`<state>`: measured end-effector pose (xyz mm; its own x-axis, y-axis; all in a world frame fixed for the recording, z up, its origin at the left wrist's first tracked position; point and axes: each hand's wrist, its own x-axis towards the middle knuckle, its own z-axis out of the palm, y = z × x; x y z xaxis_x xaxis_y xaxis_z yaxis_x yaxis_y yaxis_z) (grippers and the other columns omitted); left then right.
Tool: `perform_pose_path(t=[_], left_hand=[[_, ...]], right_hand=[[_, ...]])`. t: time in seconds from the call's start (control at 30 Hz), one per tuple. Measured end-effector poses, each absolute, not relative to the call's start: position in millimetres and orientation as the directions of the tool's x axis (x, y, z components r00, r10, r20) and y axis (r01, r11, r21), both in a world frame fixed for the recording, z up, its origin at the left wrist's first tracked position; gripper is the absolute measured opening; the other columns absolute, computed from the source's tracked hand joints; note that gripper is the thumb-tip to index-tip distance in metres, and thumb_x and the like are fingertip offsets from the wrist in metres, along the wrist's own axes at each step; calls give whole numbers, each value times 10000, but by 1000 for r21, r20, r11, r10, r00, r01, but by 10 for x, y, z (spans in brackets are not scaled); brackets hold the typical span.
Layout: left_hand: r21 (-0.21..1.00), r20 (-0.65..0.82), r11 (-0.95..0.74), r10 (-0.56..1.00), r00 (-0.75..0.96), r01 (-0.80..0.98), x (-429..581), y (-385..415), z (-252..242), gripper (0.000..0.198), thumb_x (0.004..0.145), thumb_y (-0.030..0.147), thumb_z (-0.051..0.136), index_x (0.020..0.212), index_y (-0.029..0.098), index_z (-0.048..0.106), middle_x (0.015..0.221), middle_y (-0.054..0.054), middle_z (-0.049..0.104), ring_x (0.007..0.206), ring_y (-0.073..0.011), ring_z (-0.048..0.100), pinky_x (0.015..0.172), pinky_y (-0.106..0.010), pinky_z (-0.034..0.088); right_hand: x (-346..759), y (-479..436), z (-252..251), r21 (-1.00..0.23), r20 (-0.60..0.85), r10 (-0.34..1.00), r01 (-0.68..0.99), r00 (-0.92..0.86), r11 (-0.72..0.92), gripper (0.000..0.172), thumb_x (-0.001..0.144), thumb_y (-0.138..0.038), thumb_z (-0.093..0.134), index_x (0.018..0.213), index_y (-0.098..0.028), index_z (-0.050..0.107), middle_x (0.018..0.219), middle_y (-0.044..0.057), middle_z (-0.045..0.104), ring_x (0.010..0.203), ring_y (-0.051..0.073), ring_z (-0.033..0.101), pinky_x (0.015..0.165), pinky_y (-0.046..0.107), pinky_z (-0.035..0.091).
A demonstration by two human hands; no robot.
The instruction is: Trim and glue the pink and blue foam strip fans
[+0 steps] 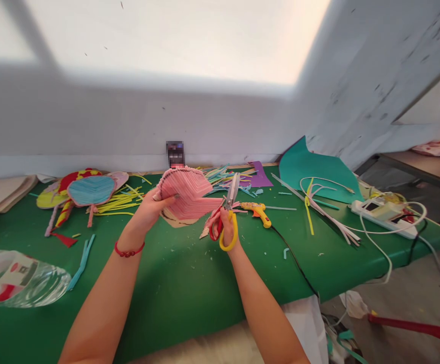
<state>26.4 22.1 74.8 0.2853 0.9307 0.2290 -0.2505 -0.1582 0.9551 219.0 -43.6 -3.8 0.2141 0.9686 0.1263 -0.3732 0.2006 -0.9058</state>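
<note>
Nearest, at the left part of the green bench [174,288], a clear plastic bottle [20,279] lies on its side, with light-blue strips [82,265] just beside it.

Farther in, near the middle between the left and right edges, the left hand [147,211] holds a pink ribbed craft piece [185,189] above the bench; this grip is narrow, with the thumb on the ribbed face. The right hand [228,231] has its grip around the handles of the scissors [232,192], whose blades point to the far edge, just beside the end of the piece. I cannot tell if the blades are apart.

If the piece tilts in the left grip, a cut could, in my judgement, go into the ribs. A yellow glue gun [257,211] lies close to the right hand; its nozzle could burn the fingers if it is hot, which I cannot see. Its black cord [294,260] passes over the near edge, so a pull there could drag the gun.

Toward the right edge is a white power strip [396,225]; along the far edge, a purple sheet [261,174] and a teal sheet [314,169].
</note>
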Motion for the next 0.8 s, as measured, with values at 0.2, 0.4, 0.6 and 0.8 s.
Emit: perform_pose_path(t=[0.2,0.4,0.6,0.8], left_hand=[[986,136,-78,882,451,-145,266,135,820,451,568,303,827,984,169,715,965,-92,739,861,-274,685,748,-350,564],[993,107,-121,811,575,-15,268,191,741,360,625,302,794,962,192,732,961,-88,738,882,-273,676,758,-354,563],[993,115,-95,859,498,-66,317,231,701,452,634,314,795,1057,184,702,1021,-98,728,899,-271,677,765,-341,555],[989,145,-116,886,440,-92,322,216,763,483,616,329,805,1063,183,696,1049,-98,719,917,-277,672,766,-338,553]], right_hand=[[2240,-431,8,-880,89,952,-425,293,213,533,695,-756,515,654,-227,459,309,-91,404,236,81,328,280,215,305],[2267,-441,58,-906,101,925,-351,365,238,451,688,-644,602,644,-224,442,397,-83,431,288,76,383,299,221,315],[2289,-457,37,-903,190,911,-300,367,309,334,718,-441,672,642,-219,434,363,-104,416,278,74,382,324,211,328],[2234,-497,18,-915,227,913,-246,338,319,327,759,-458,658,673,-214,456,357,-104,423,295,78,382,357,217,352]])
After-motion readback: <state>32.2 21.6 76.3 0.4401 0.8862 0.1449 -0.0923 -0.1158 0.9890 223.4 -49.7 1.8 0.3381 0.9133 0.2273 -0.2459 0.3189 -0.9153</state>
